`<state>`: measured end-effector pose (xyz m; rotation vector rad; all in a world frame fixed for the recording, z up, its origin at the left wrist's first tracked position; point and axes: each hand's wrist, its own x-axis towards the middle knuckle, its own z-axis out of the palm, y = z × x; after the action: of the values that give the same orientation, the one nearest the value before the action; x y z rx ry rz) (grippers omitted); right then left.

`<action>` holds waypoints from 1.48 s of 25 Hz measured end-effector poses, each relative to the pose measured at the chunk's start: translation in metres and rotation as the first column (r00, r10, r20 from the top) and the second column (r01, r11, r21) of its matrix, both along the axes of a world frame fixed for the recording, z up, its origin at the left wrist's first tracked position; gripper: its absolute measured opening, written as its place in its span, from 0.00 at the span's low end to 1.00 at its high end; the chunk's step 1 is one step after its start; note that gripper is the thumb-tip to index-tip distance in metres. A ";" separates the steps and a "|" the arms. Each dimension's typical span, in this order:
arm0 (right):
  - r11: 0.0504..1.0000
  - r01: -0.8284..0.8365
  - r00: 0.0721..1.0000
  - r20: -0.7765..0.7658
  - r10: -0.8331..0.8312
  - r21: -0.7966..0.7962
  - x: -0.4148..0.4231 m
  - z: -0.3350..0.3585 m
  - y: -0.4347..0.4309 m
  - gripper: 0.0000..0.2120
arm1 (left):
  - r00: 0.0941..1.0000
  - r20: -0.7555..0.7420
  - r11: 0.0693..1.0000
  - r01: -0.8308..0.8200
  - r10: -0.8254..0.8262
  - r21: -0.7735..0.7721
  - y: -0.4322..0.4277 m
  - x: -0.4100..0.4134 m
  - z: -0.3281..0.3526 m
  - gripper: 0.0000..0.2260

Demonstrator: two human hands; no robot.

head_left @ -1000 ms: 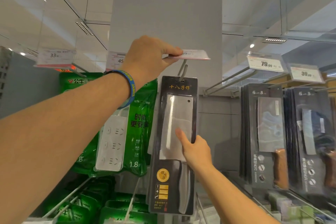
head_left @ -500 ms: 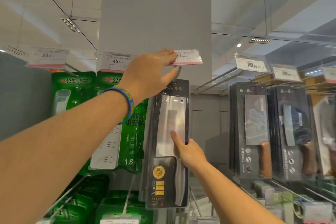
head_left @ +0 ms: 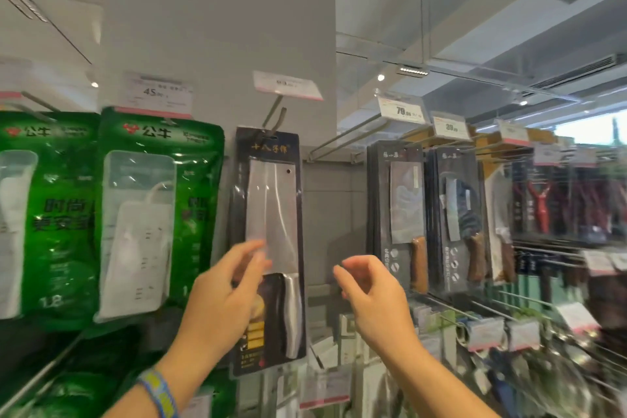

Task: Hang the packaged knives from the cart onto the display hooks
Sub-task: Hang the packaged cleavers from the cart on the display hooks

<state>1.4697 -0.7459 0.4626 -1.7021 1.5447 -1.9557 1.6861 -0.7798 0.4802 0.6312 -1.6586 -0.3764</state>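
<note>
Black card-backed, clear-blistered steel cleaver pack (head_left: 271, 214): centre frame, hung on grey wire display hook (head_left: 278, 122). Likely stiff, bottom-heavy, slick-faced; grasp card edges mid-length. Left hand (head_left: 227, 295): fingers slack, before pack's lower half, contact unclear. Right hand (head_left: 369, 292): loosely curled, empty, just right of it.

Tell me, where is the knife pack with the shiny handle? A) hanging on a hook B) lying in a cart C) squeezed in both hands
A: the knife pack hangs from the hook, and the right hand is apart from it.
</note>
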 end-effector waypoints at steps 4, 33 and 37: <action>1.000 0.015 0.999 0.047 -0.015 0.012 -0.038 -0.070 0.060 0.12 | 0.974 -0.170 0.952 0.188 -0.149 0.241 0.001 -0.014 -0.083 0.14; 0.437 0.096 -0.066 0.444 -0.894 0.894 -0.244 -0.516 0.730 0.12 | 0.238 0.192 0.149 -0.186 -0.952 0.971 0.463 -0.478 -0.506 0.13; 0.328 0.131 -0.229 0.350 -0.908 0.936 -0.264 -0.532 0.757 0.11 | 0.057 0.223 0.206 -0.217 -0.973 0.954 0.481 -0.554 -0.536 0.13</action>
<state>1.2053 0.0109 -0.0697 1.0144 1.9818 -1.5577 1.1317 -0.2986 -0.0557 1.1324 -2.9347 -2.0462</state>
